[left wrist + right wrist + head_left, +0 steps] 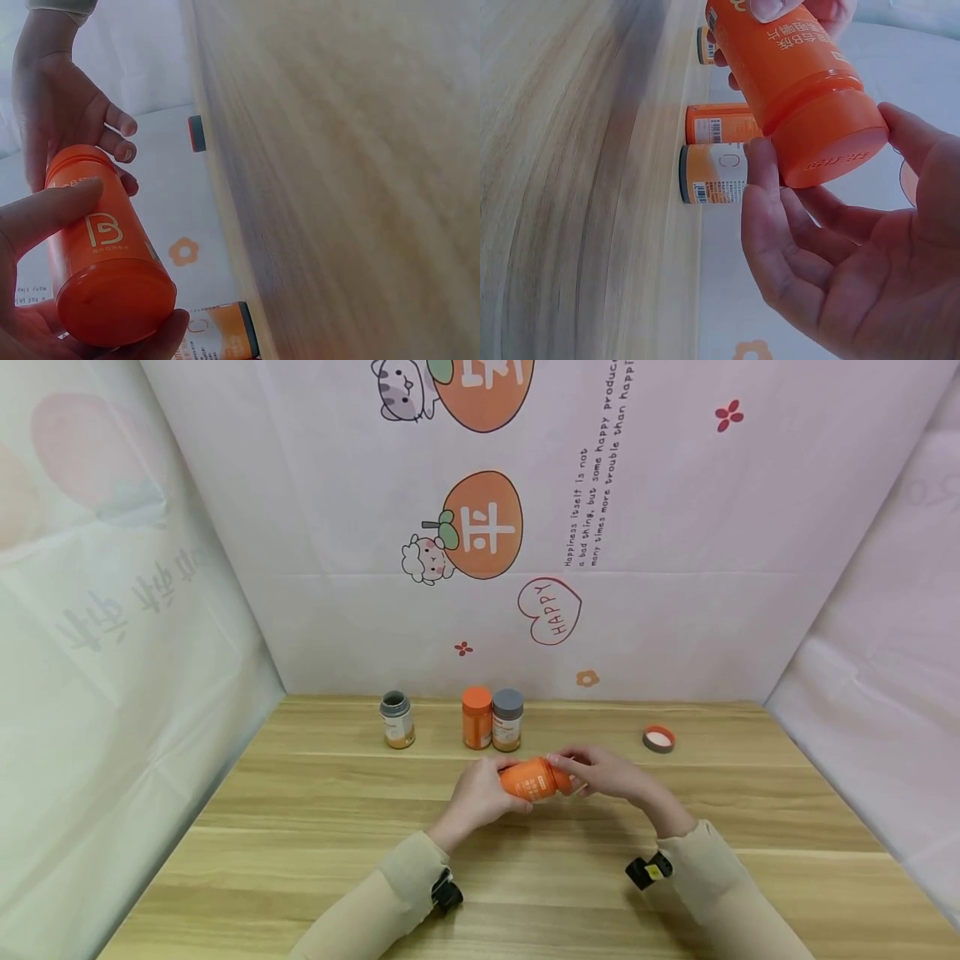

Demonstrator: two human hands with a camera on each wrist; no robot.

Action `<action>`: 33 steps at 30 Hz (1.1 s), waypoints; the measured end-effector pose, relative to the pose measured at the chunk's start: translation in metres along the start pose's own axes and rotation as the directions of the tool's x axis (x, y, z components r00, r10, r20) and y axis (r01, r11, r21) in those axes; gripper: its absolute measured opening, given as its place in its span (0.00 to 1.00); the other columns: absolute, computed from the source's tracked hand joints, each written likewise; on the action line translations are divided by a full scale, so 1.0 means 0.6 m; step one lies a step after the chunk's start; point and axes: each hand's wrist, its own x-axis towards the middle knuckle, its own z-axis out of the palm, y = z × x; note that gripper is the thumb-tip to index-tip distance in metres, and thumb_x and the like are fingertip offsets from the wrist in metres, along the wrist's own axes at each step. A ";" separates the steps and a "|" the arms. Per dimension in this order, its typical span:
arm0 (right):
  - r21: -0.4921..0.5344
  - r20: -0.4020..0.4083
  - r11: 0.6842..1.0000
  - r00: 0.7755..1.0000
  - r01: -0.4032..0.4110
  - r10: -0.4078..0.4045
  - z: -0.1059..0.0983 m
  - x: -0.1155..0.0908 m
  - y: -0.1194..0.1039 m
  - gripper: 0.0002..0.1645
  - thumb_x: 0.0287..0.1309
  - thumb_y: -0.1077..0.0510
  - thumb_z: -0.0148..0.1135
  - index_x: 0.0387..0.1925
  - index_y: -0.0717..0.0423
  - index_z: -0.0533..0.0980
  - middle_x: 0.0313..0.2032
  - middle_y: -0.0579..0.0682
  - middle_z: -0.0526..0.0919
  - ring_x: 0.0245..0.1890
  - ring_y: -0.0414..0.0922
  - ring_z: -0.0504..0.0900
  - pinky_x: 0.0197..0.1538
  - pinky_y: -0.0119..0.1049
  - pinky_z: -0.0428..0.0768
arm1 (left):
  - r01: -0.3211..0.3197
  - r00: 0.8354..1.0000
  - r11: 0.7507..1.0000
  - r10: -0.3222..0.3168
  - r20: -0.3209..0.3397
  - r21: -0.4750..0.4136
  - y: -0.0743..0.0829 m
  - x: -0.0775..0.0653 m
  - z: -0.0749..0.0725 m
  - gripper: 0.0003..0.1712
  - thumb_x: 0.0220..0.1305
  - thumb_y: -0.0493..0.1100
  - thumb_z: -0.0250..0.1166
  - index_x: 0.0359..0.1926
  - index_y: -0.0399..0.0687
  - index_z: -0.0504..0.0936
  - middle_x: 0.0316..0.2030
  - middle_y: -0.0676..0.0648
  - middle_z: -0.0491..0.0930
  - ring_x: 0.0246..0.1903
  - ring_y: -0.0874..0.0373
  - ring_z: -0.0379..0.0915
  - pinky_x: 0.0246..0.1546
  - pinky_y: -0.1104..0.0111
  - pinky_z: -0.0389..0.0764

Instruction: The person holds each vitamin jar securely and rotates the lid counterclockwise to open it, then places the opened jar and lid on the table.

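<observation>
My left hand (483,792) grips an orange pill bottle (527,779) around its body, holding it tilted above the table. The base of that bottle faces the left wrist camera. At the other end sits its orange cap (829,139), in place on the neck. My right hand (600,770) holds the cap between thumb and fingers, the thumb on one side and the fingertips (762,154) on the other. In the right wrist view the palm lies open behind the cap.
Behind the hands stand a second orange bottle (477,718) and a grey-capped bottle (507,722), side by side. An uncapped bottle (397,721) with a grey neck stands to their left. A loose grey cap (659,740) lies upside down at the right. A printed white cloth (337,635) hangs behind the wooden table (300,852).
</observation>
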 end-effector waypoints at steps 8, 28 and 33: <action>0.054 0.010 0.998 1.000 0.021 -0.022 0.001 -0.004 -0.005 0.33 0.65 0.41 0.51 0.57 0.65 0.69 0.45 0.57 0.79 0.37 0.48 0.82 0.44 0.47 0.81 | 0.000 1.000 1.000 0.000 0.000 -0.018 -0.001 -0.001 0.001 0.35 0.33 0.42 0.80 0.49 0.46 0.82 0.38 0.50 0.83 0.33 0.59 0.73 0.36 0.64 0.74; 0.060 0.032 0.988 0.989 0.143 -0.146 -0.001 -0.005 0.013 0.30 0.63 0.47 0.57 0.60 0.61 0.68 0.53 0.62 0.74 0.44 0.48 0.79 0.46 0.50 0.80 | -0.012 1.000 1.000 0.013 0.009 -0.020 -0.005 -0.002 0.001 0.34 0.34 0.41 0.80 0.49 0.47 0.82 0.39 0.49 0.82 0.34 0.58 0.73 0.36 0.64 0.74; 0.048 0.042 0.982 0.982 0.182 -0.184 -0.002 -0.005 0.014 0.28 0.63 0.49 0.58 0.59 0.59 0.69 0.53 0.62 0.74 0.45 0.48 0.79 0.46 0.50 0.80 | -0.013 1.000 1.000 0.013 0.009 -0.021 -0.005 -0.002 0.000 0.34 0.34 0.41 0.80 0.49 0.47 0.82 0.40 0.49 0.83 0.35 0.58 0.73 0.37 0.63 0.74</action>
